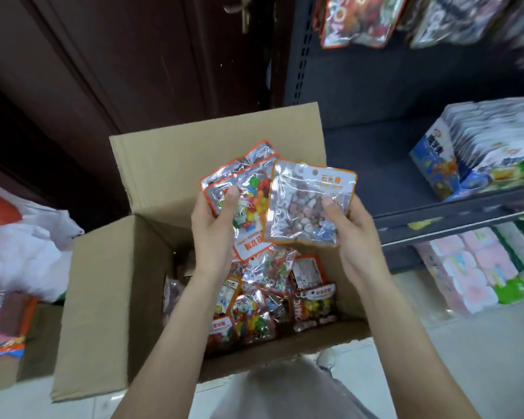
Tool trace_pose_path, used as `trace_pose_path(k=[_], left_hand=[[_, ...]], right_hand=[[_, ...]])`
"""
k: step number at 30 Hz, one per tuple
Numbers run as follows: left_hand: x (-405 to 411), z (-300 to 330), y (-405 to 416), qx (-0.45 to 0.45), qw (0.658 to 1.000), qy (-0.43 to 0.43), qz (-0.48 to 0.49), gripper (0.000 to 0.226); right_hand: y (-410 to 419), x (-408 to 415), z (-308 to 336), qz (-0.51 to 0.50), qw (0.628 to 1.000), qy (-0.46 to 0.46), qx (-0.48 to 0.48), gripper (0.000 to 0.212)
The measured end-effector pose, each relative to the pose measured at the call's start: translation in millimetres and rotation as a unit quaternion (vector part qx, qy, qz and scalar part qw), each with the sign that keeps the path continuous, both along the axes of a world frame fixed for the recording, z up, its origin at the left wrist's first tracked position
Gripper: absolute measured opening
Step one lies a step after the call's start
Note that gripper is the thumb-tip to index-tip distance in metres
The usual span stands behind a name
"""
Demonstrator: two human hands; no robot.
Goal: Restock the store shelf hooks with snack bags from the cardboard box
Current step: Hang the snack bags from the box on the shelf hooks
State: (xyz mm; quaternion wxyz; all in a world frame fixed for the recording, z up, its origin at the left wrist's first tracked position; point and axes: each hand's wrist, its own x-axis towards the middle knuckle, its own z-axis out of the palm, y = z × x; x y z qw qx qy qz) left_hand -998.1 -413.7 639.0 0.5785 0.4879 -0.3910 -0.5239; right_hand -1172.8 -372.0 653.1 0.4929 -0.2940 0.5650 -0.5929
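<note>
Head view, over the open cardboard box [109,285] on the floor beside the store shelf [436,220]. The left hand [215,228] is clamped on a small stack of colourful candy bags [248,195], thumb on the top face, fingers hidden beneath. The right hand [350,234] pinches a single clear bag of stone-shaped candy [306,204] by its right edge, thumb in front, header and hang hole uppermost. Both grips are closed on their bags, held just above the box mouth; further loose bags [270,297] lie jumbled in the box below. Bags already hanging [360,19] show at the upper right, blurred; the hooks themselves cannot be made out.

Likely risks, as judged from this pose: the glossy film is slippery, so the left-hand stack may fan out and shed a bag into the box or onto the floor once that hand lifts. The left-hand bags lie tilted, at least one printed upside-down, so hang holes may not line up for threading. The two candy kinds could also be mixed on one hook.
</note>
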Motion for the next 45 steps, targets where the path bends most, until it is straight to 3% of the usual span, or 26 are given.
trace_pose_path(k=[6,10,15,18,20,24,27,36,45], left_hand=[[-26.0,14.5,20.3,-0.016,0.996,-0.049,-0.075,0.059],[-52.8,22.2,39.3,-0.082,0.982,-0.091,-0.142,0.09],[-100.2,28.8,56.0,-0.128,0.98,-0.131,-0.083,0.085],[-139.2,37.9,72.6,-0.157,0.977,-0.133,-0.048,0.07],[-168.2,44.8,80.8,-0.183,0.966,-0.179,-0.024,0.059],[-220.2,56.4,85.5,-0.195,0.942,-0.274,-0.009,0.048],[-250.4,68.0,87.6,-0.204,0.928,-0.31,-0.029,0.045],[-284.1,109.7,66.1,-0.261,0.88,-0.395,-0.031,0.056],[-279.5,97.6,22.4,-0.222,0.886,-0.406,-0.026,0.055]], right_hand=[[12.4,-22.2,-4.1,-0.046,0.999,0.023,0.0,0.013],[20.7,-47.8,-2.3,-0.07,0.997,0.013,-0.014,0.014],[31.9,-94.2,1.6,-0.04,0.999,0.006,-0.031,0.013],[44.6,-137.0,5.6,-0.027,0.998,0.027,-0.046,0.013],[52.3,-172.0,8.6,-0.031,0.996,0.052,-0.065,0.019],[65.3,-237.4,25.8,-0.027,0.984,0.114,-0.137,0.051],[64.9,-266.7,52.8,-0.014,0.959,0.201,-0.197,0.039],[-18.2,-279.0,112.6,0.003,0.905,0.297,-0.304,0.039],[-64.2,-277.0,105.0,0.001,0.885,0.354,-0.303,0.042]])
